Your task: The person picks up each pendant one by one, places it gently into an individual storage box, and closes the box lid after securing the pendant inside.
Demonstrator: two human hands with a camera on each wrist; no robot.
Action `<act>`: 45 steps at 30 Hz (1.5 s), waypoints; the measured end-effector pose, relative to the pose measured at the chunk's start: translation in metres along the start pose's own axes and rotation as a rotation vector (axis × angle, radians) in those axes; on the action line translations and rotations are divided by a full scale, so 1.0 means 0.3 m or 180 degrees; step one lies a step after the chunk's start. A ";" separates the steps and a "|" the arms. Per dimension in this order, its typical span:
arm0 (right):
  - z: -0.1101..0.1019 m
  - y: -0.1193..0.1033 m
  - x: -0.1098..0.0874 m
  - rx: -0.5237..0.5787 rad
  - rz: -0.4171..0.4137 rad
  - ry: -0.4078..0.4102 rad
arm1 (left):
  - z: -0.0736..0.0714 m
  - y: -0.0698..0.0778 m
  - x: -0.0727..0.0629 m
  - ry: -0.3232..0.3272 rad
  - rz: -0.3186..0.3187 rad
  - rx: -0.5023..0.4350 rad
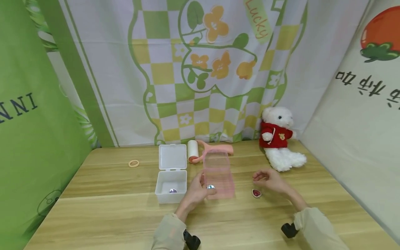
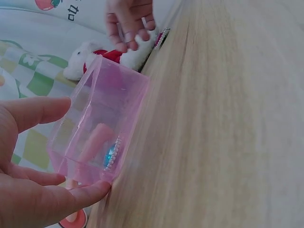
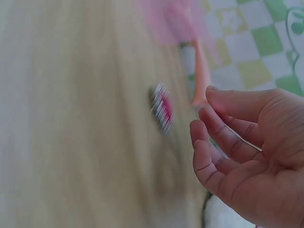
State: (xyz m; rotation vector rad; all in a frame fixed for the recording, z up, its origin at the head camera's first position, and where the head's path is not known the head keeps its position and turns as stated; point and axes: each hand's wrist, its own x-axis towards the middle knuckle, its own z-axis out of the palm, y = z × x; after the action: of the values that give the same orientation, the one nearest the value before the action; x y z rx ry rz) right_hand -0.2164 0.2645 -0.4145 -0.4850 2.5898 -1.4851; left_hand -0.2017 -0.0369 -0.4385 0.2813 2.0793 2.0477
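Observation:
A translucent pink box (image 1: 223, 189) stands with its lid raised, a blue gem with a pearly beaded rim (image 2: 112, 156) inside. My left hand (image 1: 197, 189) is at the box's left side; fingertips touch its lower end in the left wrist view, with the thumb near the rim, apart from the fingers. A red teardrop gem with a beaded edge (image 1: 256, 193) lies on the table right of the box. Just above and beyond that gem hovers my right hand (image 1: 271, 180), fingers loosely bent and holding nothing; the right wrist view is blurred around the gem.
Left of the pink box stands an open white box (image 1: 171, 198) with a shiny gem inside. Behind are a pink-handled lint roller (image 1: 193, 150) and, at right, a white plush bear (image 1: 279, 139) in red. A pale ring (image 1: 133, 163) lies on the table's left.

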 end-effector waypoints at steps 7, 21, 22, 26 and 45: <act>-0.026 0.089 -0.058 -0.0258 0.0171 0.0226 | -0.001 0.002 -0.003 0.0030 -0.0023 0.0025; 0.010 0.068 -0.060 -0.0817 -0.0081 0.0070 | -0.005 0.005 0.002 0.0032 0.0031 0.0006; 0.012 0.067 -0.059 -0.0846 -0.0104 0.0068 | -0.005 0.006 0.000 0.0038 0.0031 -0.0002; 0.013 0.065 -0.061 -0.0816 -0.0169 0.0007 | -0.003 0.002 0.003 0.0043 0.0043 -0.0016; 0.026 0.047 -0.051 0.0017 0.0353 0.0117 | -0.004 0.004 0.004 0.0044 0.0038 0.0116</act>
State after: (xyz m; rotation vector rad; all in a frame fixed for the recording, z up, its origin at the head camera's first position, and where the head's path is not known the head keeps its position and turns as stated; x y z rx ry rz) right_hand -0.2030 0.2699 -0.4313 -0.3107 2.5933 -1.4781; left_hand -0.2033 -0.0377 -0.4373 0.2868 2.1301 2.0258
